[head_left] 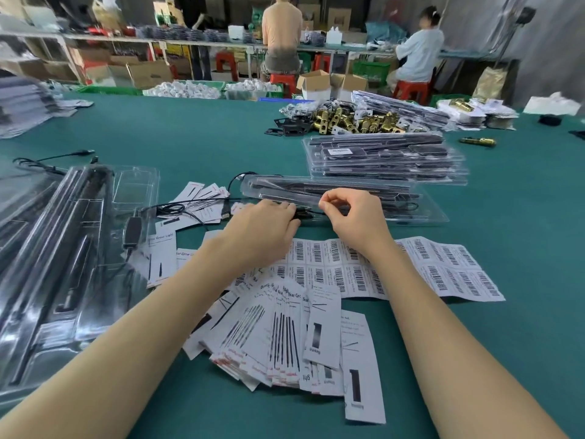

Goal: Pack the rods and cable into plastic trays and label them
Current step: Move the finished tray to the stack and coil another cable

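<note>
Clear tray (342, 201) with rods lies on the worktop (205, 131). Left hand (262, 229) rests flat on the limp cable (190, 205); right hand (351, 213) pinches it. Light, flimsy: grip tray edges.

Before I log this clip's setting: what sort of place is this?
Probably a small packing workshop: stacked clear plastic trays of black rods, white barcode label sheets, and a heap of brass lock parts on a green table.

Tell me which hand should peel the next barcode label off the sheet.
Probably the right hand. The label sheet lies directly under and beside its wrist, and its fingers are already pinched. The left hand rests on the cable at the tray.
</note>
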